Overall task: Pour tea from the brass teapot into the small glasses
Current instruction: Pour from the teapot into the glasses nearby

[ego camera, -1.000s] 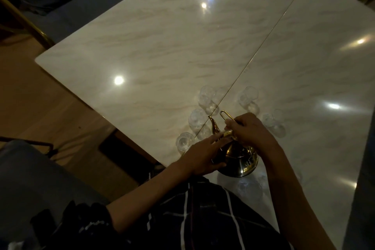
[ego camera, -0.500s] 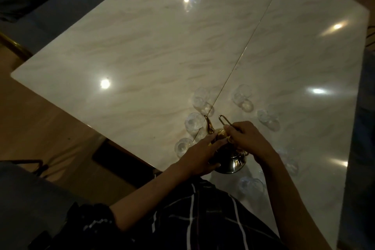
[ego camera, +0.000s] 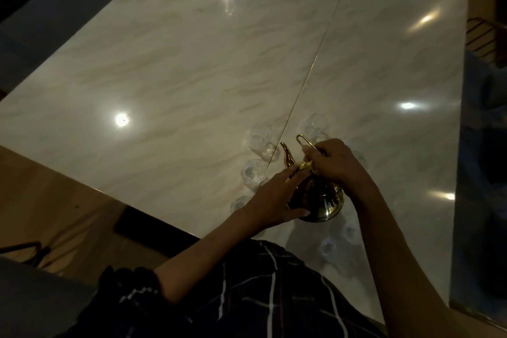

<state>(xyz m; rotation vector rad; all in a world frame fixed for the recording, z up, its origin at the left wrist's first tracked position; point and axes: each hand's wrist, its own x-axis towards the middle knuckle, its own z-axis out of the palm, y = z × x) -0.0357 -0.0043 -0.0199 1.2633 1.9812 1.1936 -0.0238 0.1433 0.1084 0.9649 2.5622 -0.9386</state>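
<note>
A brass teapot point(ego camera: 321, 200) stands on the marble table point(ego camera: 192, 63) near its front edge, spout point(ego camera: 286, 155) pointing away from me. My right hand point(ego camera: 334, 162) is closed around its wire handle at the top. My left hand point(ego camera: 271, 200) lies flat against the pot's left side, fingertips on the lid. Several small clear glasses ring the pot: one point(ego camera: 253, 171) just left of the spout, one point(ego camera: 259, 136) farther back, one point(ego camera: 315, 125) behind my right hand, one point(ego camera: 329, 248) close to my body.
A thin brass seam point(ego camera: 315, 57) runs diagonally across the tabletop. The table's left edge drops to a wooden floor point(ego camera: 41, 200). A wire chair back point(ego camera: 482, 35) shows at the far right. Ceiling lights glare on the marble.
The view has shifted, so the table sits differently in frame. Both hands stay on the teapot, which remains standing on the table in about the same place among the glasses.
</note>
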